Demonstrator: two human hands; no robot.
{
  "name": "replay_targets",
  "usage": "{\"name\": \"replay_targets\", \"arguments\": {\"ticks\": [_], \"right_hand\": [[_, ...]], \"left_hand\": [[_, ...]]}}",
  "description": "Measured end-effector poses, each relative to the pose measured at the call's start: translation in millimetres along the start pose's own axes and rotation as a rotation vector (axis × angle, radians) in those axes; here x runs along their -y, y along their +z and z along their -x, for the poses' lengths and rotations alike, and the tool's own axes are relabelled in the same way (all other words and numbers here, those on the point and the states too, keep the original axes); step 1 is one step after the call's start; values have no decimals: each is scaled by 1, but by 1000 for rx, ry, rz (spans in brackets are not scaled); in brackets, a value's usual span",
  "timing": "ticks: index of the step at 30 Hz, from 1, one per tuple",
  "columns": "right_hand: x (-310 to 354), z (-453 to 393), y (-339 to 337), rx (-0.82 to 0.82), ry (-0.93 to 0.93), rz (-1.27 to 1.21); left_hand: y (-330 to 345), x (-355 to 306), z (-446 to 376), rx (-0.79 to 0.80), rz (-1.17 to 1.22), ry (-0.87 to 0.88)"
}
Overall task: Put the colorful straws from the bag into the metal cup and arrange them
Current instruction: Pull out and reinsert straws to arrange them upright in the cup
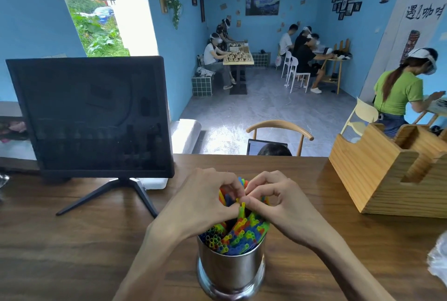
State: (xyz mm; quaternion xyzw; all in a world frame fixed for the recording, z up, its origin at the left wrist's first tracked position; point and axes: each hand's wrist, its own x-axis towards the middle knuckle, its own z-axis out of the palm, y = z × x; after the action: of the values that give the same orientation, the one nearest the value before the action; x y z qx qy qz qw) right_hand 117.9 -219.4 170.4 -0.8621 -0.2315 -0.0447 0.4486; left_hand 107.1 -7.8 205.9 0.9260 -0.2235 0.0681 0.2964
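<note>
Wooden table (72, 240), one metal cup (231, 269), many straws (238, 233), two hands pinching

A dark monitor (96, 117) and wooden organizer (377, 180) stand on the table (72, 240).

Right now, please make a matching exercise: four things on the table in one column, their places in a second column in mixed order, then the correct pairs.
Things:
1. metal cup
2. monitor
3. wooden organizer
4. straws

Places:
A. far right of the table
B. inside the cup, under both hands
C. left side, on a black stand
D. near edge, centre, between the forearms

Pairs: 1-D, 2-C, 3-A, 4-B. The left hand and right hand pinch the straw tops.
</note>
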Motion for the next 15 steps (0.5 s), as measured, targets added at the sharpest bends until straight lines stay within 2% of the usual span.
{"name": "replay_targets", "arguments": {"ticks": [4,9,12,15], "right_hand": [[-5,-2,1,12,70,-145],[-8,0,-2,101,26,-253],[-4,1,-1,167,-42,-224],[1,-3,1,103,-84,-173]], "left_hand": [[0,-2,2,-8,4,-1],[-9,-1,4,-29,192,27],[-25,1,2,-140,354,39],[-37,0,-1,-328,481,39]]}}
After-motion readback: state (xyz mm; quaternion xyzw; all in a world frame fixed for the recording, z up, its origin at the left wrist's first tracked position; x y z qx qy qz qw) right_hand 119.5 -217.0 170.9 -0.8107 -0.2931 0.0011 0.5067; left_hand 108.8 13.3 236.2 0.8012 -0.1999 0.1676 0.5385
